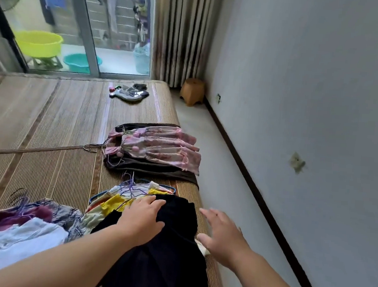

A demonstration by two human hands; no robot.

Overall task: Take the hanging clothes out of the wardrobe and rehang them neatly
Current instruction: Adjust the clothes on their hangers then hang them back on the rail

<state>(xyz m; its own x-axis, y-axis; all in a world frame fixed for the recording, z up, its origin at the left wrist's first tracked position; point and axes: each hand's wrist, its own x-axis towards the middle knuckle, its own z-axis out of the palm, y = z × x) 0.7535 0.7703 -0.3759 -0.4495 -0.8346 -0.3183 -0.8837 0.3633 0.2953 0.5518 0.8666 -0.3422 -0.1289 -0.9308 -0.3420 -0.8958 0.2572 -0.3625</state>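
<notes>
1. My left hand (142, 221) lies flat, fingers straight, on the black garment (170, 250) at the bed (49, 121) edge
2. My right hand (221, 234) hovers just beside it, fingers spread, grasping nothing
3. A yellow top (113, 203) on a blue hanger (171, 188) lies partly under the black one
4. A pink dress (158, 147) lies farther up the bed, apart

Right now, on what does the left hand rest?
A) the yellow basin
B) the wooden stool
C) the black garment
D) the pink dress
C: the left hand lies with its fingers straight on the black garment at the near end of the bed.
</notes>
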